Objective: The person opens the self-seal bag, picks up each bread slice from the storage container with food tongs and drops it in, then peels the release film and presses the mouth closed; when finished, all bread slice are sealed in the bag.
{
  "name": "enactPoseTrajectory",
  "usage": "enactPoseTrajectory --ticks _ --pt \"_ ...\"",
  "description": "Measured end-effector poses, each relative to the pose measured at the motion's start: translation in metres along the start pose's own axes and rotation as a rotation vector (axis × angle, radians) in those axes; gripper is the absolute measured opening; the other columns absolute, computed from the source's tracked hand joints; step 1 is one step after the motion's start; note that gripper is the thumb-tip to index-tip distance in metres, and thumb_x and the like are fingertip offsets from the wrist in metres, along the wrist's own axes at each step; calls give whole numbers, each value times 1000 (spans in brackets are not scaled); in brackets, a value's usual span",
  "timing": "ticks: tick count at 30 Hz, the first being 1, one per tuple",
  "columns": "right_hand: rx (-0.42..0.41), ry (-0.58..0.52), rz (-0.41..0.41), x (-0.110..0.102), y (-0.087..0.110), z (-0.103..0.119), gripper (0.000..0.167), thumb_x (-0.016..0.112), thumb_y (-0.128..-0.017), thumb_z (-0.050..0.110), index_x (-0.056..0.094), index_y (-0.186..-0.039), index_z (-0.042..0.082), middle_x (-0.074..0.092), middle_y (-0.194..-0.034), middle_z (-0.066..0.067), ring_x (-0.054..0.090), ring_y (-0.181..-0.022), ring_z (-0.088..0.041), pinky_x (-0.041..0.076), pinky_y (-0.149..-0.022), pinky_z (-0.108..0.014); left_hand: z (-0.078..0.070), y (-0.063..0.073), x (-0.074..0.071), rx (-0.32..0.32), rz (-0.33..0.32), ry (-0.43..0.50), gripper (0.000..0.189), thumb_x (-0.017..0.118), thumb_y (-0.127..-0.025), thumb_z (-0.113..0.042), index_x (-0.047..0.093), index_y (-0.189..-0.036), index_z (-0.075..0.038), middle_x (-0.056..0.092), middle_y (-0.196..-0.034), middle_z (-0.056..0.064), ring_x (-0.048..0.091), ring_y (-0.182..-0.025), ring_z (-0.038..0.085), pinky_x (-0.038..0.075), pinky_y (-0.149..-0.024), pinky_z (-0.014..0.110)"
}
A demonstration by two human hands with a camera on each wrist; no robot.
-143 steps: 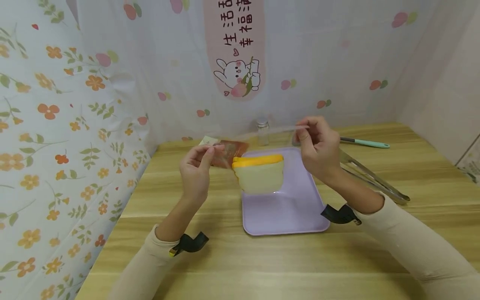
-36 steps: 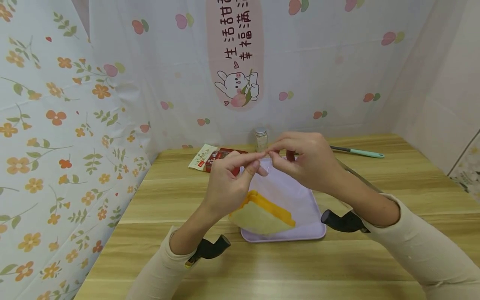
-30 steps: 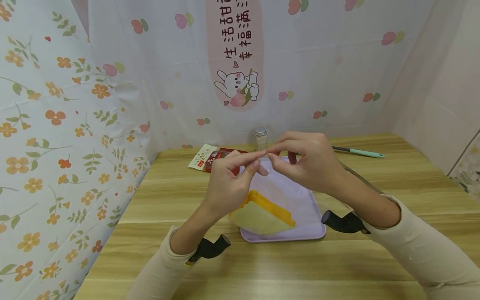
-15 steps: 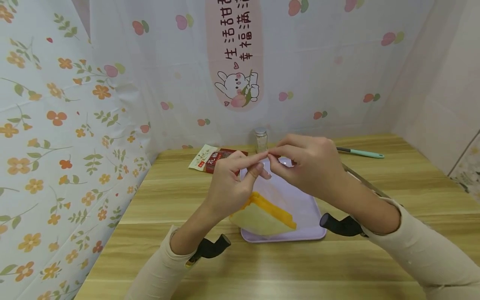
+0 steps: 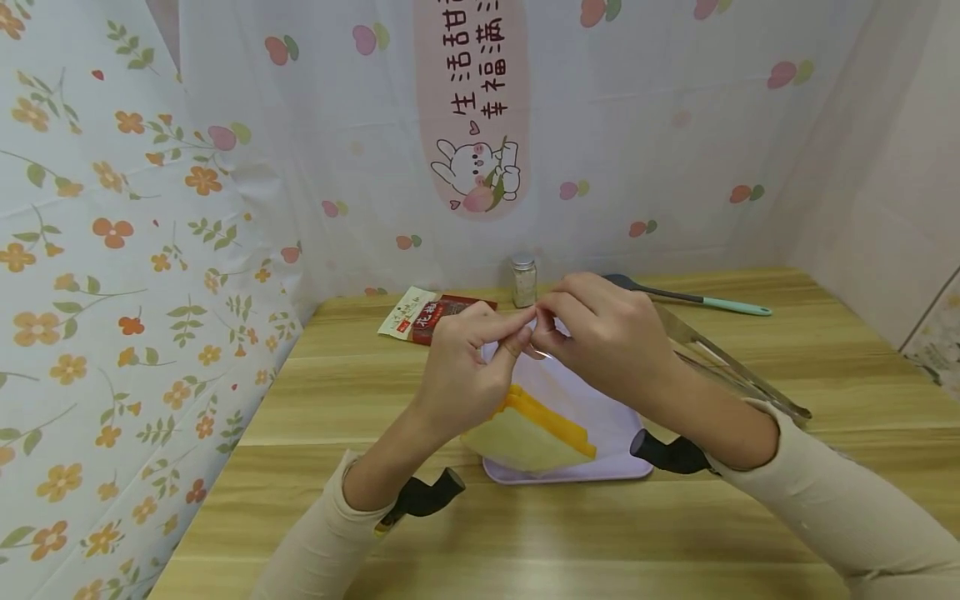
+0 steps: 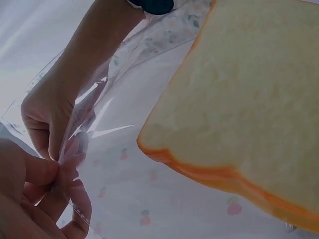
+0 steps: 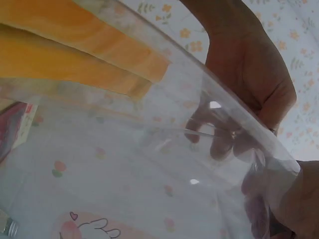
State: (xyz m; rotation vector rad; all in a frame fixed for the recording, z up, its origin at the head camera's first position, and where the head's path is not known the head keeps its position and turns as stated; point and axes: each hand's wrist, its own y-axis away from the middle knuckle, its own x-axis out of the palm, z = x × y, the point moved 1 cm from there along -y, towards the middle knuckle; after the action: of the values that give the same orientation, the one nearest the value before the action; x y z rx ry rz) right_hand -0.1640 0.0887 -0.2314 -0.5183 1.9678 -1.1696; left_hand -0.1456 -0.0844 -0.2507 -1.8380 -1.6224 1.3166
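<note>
A clear plastic bag point(image 6: 112, 122) hangs from both hands, with bread slices point(image 5: 525, 437) inside, thick and orange-crusted. The slices tilt down to the right over the purple tray point(image 5: 626, 462). My left hand point(image 5: 465, 367) pinches the bag's upper edge between thumb and fingers. Right beside it, my right hand point(image 5: 611, 333) pinches the same edge, the fingertips of both hands meeting. In the left wrist view the bag's film folds around the fingers, and the bread point(image 6: 239, 89) fills the right side. Through the film in the right wrist view, the left fingers point(image 7: 219, 147) show.
Behind the hands stand a red and cream seasoning packet point(image 5: 401, 315) lying flat and a small glass jar point(image 5: 524, 283) with a metal lid. A spatula point(image 5: 738, 307) with a teal handle and metal tongs point(image 5: 750, 379) lie to the right. A patterned curtain backs the table.
Several seconds ago the hands were wide apart with the bag's edge stretched between them; now they are together and the bread hangs lower, tilted. Lately the right hand has turned slightly, uncovering spatula and tongs.
</note>
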Motion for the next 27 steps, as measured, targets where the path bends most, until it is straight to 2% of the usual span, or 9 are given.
enactPoseTrajectory --ticks 5,10,16,19,24,27 --pt "60 -32 26 2 1 -4 8 62 -80 1 66 -74 -4 62 -70 -9 56 -55 -20 50 -47 -31 -1 0 0 -19 -2 -18 21 67 -91 1 74 -110 2 72 -72 2 45 -62 11 31 -50 26" --pt "144 -159 31 3 2 -7 4 62 -76 -3 63 -76 1 58 -67 -7 52 -54 -16 45 -47 -26 -3 0 -1 -74 -6 -33 19 65 -93 -1 76 -108 0 74 -74 -3 46 -62 10 31 -51 27" --pt "216 -252 -22 4 0 -10 5 60 -78 -4 60 -77 1 59 -68 -8 52 -56 -15 46 -49 -28 -3 1 0 -100 -30 -37 16 64 -94 -2 76 -105 -1 74 -76 -2 48 -63 11 29 -52 27" --pt "251 -275 -49 4 0 -11 6 59 -80 -3 60 -76 1 58 -67 -7 51 -57 -13 45 -50 -28 -3 0 0 -106 -39 -25 15 64 -95 -4 76 -103 0 75 -79 -1 43 -55 10 25 -46 26" --pt "291 -236 -93 6 1 -10 7 56 -82 -1 59 -75 0 56 -66 -8 50 -57 -14 44 -50 -28 -2 -1 2 -128 -59 -29 12 64 -96 -7 74 -97 -1 75 -78 -1 30 -40 11 18 -38 25" --pt "343 -217 -169 7 0 -16 9 55 -82 0 59 -74 -2 55 -65 -9 50 -56 -17 41 -51 -25 -2 0 1 -119 -98 -22 11 64 -96 -7 73 -94 -1 75 -78 1 35 -39 10 19 -38 25"
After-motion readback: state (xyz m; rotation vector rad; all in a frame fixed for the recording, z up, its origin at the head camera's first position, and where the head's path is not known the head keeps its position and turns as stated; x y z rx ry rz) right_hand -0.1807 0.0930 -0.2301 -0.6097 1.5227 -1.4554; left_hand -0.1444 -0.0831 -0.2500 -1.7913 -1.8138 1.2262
